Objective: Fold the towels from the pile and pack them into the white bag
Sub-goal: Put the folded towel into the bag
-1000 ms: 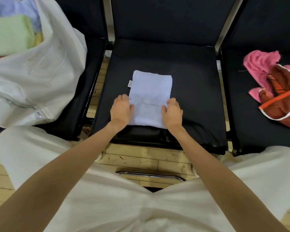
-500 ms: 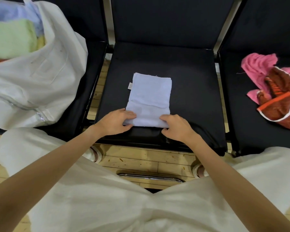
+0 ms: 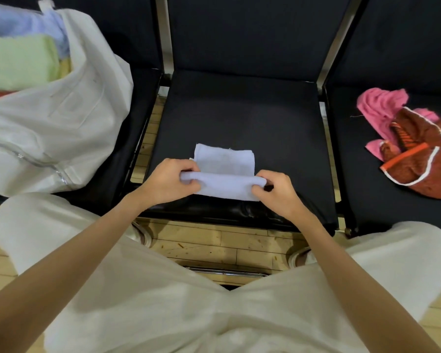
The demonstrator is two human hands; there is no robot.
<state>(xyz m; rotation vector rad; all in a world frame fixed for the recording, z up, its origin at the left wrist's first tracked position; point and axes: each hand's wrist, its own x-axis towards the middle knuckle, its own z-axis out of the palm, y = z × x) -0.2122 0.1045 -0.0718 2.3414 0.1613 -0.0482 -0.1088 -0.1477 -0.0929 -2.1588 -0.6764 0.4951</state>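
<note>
The white bag (image 3: 61,118) sits on the left chair seat, with folded green and blue towels showing at its mouth. On the right chair seat lies the pile (image 3: 415,149) of pink and rust-brown towels. The pale blue towel (image 3: 224,171) lies near the front edge of the middle chair seat (image 3: 239,118), its near part raised into a fold. My left hand (image 3: 169,180) pinches its left end, my right hand (image 3: 275,191) its right end.
</note>
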